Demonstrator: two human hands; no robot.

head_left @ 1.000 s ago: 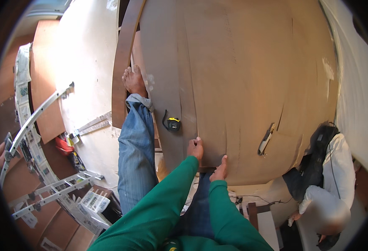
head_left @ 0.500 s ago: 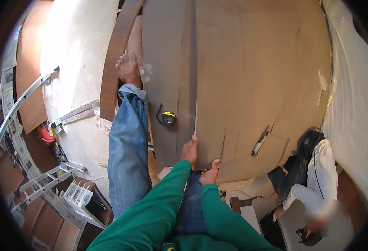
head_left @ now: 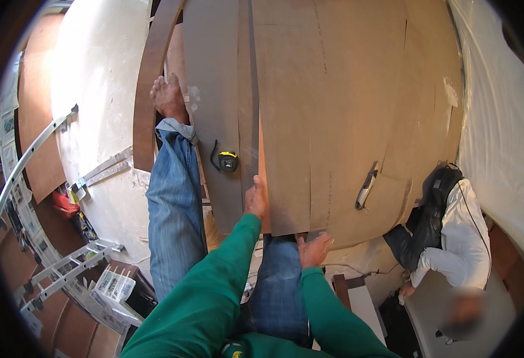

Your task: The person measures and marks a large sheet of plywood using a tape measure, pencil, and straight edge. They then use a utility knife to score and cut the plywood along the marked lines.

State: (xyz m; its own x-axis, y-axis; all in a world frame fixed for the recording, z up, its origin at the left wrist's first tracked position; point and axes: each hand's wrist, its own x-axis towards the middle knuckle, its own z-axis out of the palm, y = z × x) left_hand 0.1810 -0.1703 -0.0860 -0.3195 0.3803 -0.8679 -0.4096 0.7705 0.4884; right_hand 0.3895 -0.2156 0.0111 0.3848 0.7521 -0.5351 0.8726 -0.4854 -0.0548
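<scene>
A wide brown sheet (head_left: 357,107) with a line of small printed marks lies in front of me. My left hand (head_left: 255,198) is closed at its left edge, thumb up, beside a reddish-brown strip (head_left: 264,206) showing in the gap. At the sheet's near edge, my right hand (head_left: 315,249) grips the border with its thumb on the left; its fingertips are partly hidden. A black and yellow tape measure (head_left: 228,161) rests on the narrower brown board (head_left: 214,107) to the left. On the sheet, to the right, lies a utility knife (head_left: 366,192).
My bare foot (head_left: 170,98) is beside a curved brown board (head_left: 149,113). Aluminium ladders (head_left: 65,268) and a metal straight bar (head_left: 107,167) are at left. A person in a white top (head_left: 459,238) crouches at lower right, near plastic sheeting (head_left: 500,107).
The gap at the sheet's left edge has widened, baring the reddish-brown strip. My right hand has moved right along the near edge; the yellow item by it no longer shows.
</scene>
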